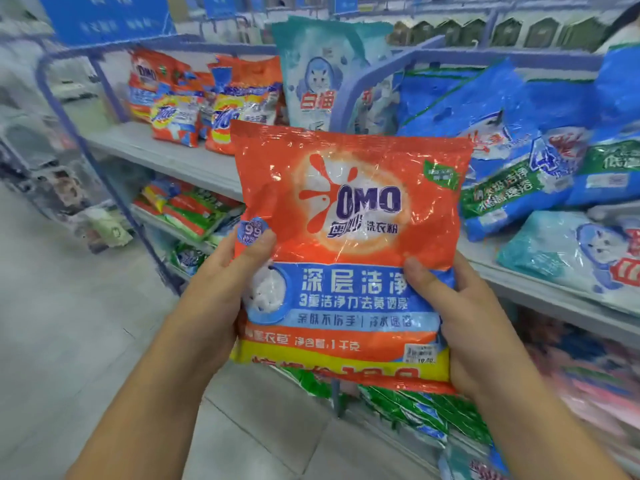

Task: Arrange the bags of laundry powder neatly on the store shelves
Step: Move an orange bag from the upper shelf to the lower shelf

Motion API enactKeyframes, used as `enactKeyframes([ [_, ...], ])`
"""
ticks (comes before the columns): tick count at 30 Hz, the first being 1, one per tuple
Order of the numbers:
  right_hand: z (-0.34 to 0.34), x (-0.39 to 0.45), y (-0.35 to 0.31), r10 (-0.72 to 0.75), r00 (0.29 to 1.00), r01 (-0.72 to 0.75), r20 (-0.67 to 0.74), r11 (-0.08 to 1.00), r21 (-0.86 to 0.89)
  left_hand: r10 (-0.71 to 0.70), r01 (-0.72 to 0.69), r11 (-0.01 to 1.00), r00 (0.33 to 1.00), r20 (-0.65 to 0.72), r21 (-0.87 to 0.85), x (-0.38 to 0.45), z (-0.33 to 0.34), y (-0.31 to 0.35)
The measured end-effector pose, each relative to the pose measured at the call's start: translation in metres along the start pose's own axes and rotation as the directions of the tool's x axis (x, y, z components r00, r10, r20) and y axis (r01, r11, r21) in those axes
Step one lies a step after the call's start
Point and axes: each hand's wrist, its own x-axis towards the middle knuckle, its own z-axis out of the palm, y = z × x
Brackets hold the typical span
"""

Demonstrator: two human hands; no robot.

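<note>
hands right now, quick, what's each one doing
Left hand: holding the orange OMO bag by its left edge, thumb on the front.
Right hand: holding the same bag by its right edge, thumb on the front.

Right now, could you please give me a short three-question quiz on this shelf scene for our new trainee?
1. True or false: the orange OMO bag is held by both the left hand and the right hand.
2. Where do other orange bags already stand? A) on the upper shelf, to the left B) on the floor C) among the blue bags on the right
3. Fill in: the pale teal bag behind the held bag shows a drawing of a ____.

Key: 1 true; 2 A; 3 cat.
</note>
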Motion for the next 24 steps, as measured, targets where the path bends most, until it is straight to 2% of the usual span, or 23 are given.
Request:
enactKeyframes([
  [2, 0.028, 0.009, 0.01, 0.011, 1.0, -0.011, 0.023, 1.0, -0.017, -0.014, 0.013, 0.999, 1.0, 0.015, 0.052, -0.004, -0.033, 0.002],
  [4, 0.062, 0.019, 0.022, 0.015, 0.998, -0.012, 0.058, 0.999, -0.048, -0.027, 0.03, 0.997, 0.999, -0.032, 0.076, -0.004, -0.068, 0.004],
  [9, 0.161, 0.062, 0.059, -0.003, 0.998, 0.015, 0.065, 0.981, -0.193, 0.031, -0.02, 0.999, 0.952, -0.305, 0.04, 0.014, -0.154, 0.021],
  [11, 0.204, 0.082, 0.072, -0.014, 0.998, 0.027, 0.057, 0.973, -0.231, 0.077, -0.072, 0.997, 0.928, -0.363, 0.028, 0.027, -0.191, 0.035],
  [17, 0.32, 0.135, 0.097, 0.022, 0.998, -0.011, 0.064, 0.985, -0.174, 0.115, -0.115, 0.993, 0.909, -0.402, 0.023, 0.073, -0.298, 0.08],
  [24, 0.387, 0.214, 0.127, -0.006, 0.999, 0.018, 0.047, 0.968, -0.25, 0.081, -0.067, 0.997, 0.912, -0.402, 0.049, 0.155, -0.372, 0.1],
])
